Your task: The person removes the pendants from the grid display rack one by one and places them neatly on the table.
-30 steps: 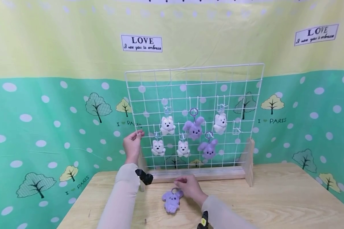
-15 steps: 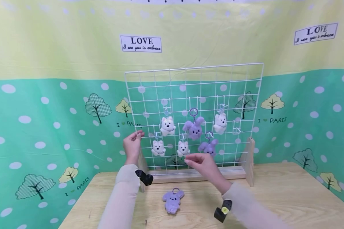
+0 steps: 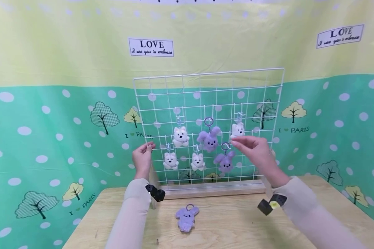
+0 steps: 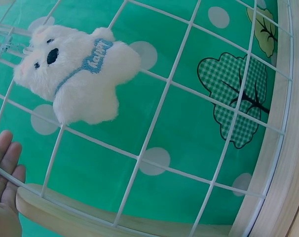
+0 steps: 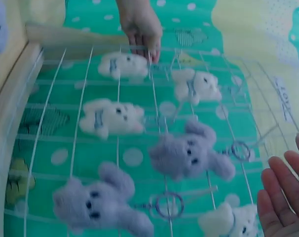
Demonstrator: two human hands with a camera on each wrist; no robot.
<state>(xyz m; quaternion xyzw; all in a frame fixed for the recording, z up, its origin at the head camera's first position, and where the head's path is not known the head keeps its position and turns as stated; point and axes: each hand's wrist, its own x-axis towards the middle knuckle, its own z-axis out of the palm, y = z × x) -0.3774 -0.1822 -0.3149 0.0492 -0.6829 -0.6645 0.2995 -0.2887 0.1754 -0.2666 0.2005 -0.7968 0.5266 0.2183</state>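
My left hand (image 3: 142,159) holds the left edge of a white wire grid rack (image 3: 205,73), thumb and fingertips at the wire. In the left wrist view, the fingers (image 4: 9,163) show beyond that edge. My right hand (image 3: 258,152) is raised before the grid's right side, its fingertips near a white plush dog keychain (image 3: 237,129). Nothing shows in its loosely bent fingers (image 5: 278,192) in the right wrist view. Two purple plush bunny keychains (image 3: 209,140) hang by rings mid-grid. Another purple bunny keychain (image 3: 186,219) lies on the table, below the rack.
More white plush dogs (image 3: 180,136) hang on hooks at the grid's left. The rack stands on a wooden base (image 3: 212,191) on the wooden table (image 3: 230,228). A green and yellow printed curtain (image 3: 65,148) hangs behind. My right hand covers part of a hook at right.
My right hand has left the purple bunny keychain on the table and risen rightward in front of the grid. That keychain stays where it was. The left hand keeps its place.
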